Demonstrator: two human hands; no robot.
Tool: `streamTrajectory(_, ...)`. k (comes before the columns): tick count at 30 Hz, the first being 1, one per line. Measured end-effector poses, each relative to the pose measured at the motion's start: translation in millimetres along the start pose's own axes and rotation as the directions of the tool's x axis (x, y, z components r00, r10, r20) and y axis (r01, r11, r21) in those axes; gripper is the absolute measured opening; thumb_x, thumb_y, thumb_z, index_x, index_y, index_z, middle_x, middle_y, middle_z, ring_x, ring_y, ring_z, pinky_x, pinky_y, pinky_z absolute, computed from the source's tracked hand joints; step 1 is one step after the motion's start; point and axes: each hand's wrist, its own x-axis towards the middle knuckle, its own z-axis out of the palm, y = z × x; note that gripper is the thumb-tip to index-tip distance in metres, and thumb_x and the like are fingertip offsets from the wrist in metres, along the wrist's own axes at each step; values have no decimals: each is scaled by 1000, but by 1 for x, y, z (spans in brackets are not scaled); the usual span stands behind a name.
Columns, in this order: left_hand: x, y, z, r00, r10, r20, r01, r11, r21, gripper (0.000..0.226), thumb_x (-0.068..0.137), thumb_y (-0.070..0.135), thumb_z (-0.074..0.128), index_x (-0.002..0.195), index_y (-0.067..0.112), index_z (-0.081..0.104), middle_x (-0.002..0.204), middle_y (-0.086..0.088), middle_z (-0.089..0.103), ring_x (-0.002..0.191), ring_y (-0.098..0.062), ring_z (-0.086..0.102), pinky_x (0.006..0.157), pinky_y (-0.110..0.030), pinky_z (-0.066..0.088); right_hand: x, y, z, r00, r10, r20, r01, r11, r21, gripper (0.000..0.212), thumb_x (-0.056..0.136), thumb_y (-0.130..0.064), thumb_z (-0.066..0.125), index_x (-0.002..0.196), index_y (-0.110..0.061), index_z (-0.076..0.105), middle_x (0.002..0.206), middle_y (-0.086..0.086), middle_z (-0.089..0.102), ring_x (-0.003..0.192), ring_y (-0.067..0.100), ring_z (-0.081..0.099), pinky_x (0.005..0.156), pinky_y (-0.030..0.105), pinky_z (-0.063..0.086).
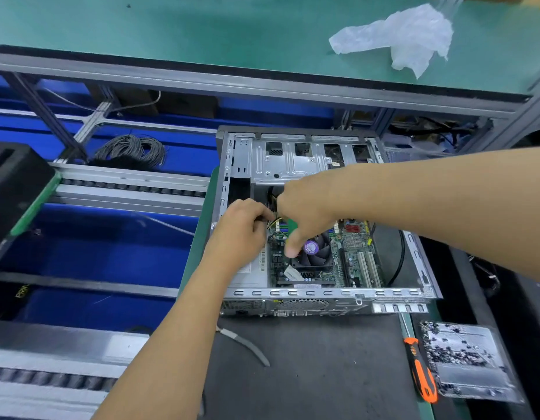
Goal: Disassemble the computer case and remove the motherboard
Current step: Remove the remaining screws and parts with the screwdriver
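Right, you're standing over a dark grey work mat (pixel 308 374) with a green edge, and the open computer case (pixel 323 294) sits on it, side panel off, rear ports facing you. Beyond it runs a raised shelf topped in green (pixel 171 28), carried on a grey metal frame, with a crumpled sheet of white plastic (pixel 405 37) lying up on the right. Down to your left are conveyor rails with rollers (pixel 129 189) over blue bins, and a coil of grey cable (pixel 132 150) rests back there by the frame.

Inside the case the motherboard (pixel 353 256) is in place on the floor of the chassis, green board, white expansion slots to the right, and a black cooler fan (pixel 315 254) in the middle with a round purple sticker on its hub; the print on it is too small to read. A white label with a barcode lies on the metal box at the case's left, also unreadable from here.

Your left hand (pixel 244 225) is curled at the board's upper left corner, fingers pinching the bundle of yellow and black wires (pixel 274 221). Your right hand (pixel 308 213) reaches across from the right, fingers bent down over the same cables, thumb pointing down to the fan's edge; whether it actually grasps anything, I cannot tell.

On the mat near you lie pliers (pixel 247 344), an orange-and-black screwdriver (pixel 420 371), and a clear tray of small dark screws (pixel 465 362) just beside it.
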Motion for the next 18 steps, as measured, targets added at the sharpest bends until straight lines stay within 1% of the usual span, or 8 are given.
streamTrajectory(3,1,0,0,1000,-15,21,15,999,34,21,83,2,49,90,17,64,91,5,58,92,-14,48,75,-29,42,5,-9,3,964,238,117,-265,859,439,78,89,-77,27,61,-8,51,63,7,56,58,23,55,50,30,35)
streamTrajectory(5,0,1,1,1000,-10,12,9,999,33,22,86,1,47,92,13,65,92,2,60,94,-16,49,80,-33,45,6,-9,2,895,274,352,-437,696,570,70,99,-63,20,69,-5,45,71,12,58,44,20,47,49,29,35)
streamTrajectory(6,0,1,1,1000,0,8,0,1000,29,25,86,1,47,94,15,66,94,3,61,97,-15,49,83,-30,44,6,-6,3,873,245,422,-463,693,553,58,104,-49,22,78,-4,46,79,14,60,39,18,42,46,27,34)
streamTrajectory(9,0,0,0,1000,4,20,-5,1000,28,31,87,0,46,94,20,68,95,9,61,99,-10,48,85,-22,40,0,-6,4,970,164,181,-188,975,122,30,103,-26,35,88,-10,54,87,7,58,56,20,47,45,24,36)
streamTrajectory(11,0,3,-1,1000,7,22,-8,1000,14,34,85,-1,47,80,31,58,85,16,53,91,-10,44,76,-19,34,-3,-12,3,997,-68,-41,58,974,-219,32,100,-38,40,83,-13,50,79,3,46,63,24,43,56,30,39)
streamTrajectory(13,0,5,-3,1000,15,15,-15,1000,7,45,83,-2,48,69,41,44,76,19,46,83,-11,41,68,-19,30,-4,-12,3,965,-256,-54,220,903,-368,37,98,-46,47,92,-10,56,83,2,49,65,24,43,62,35,41)
streamTrajectory(16,-1,3,-2,1000,8,17,-8,1000,26,33,84,-1,48,73,30,56,79,13,51,85,-13,44,71,-27,40,-5,-3,3,986,-123,-110,118,992,-51,44,85,-53,65,105,-15,60,76,-4,45,75,26,52,61,33,43)
streamTrajectory(18,0,1,-2,1000,1,23,-2,999,35,27,85,0,50,89,20,67,90,8,60,94,-13,49,80,-27,43,-2,-4,8,997,68,-43,-57,974,218,58,76,-67,66,86,-10,64,65,-2,58,66,23,57,55,28,43)
